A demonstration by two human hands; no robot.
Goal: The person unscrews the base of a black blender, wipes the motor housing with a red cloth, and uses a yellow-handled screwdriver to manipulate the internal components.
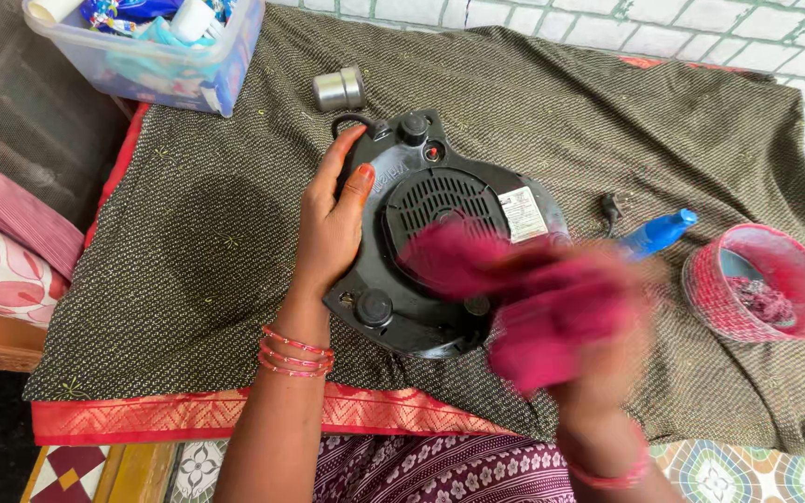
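A black appliance base (430, 200) lies upside down on an olive patterned cloth (225, 242), its round vent, rubber feet and a white label facing up. My left hand (333, 224) grips its left edge, thumb on the underside. My right hand (598, 326) is blurred by motion and holds a magenta cloth (514, 279) against the base's lower right part. The power cord (351, 119) loops out at the top left of the base.
A clear plastic bin (156, 56) of items stands at the top left, a small steel cup (339, 88) beside it. A blue spray bottle (659, 231), a plug (610, 207) and a pink bowl (794, 270) lie to the right. Tiled wall behind.
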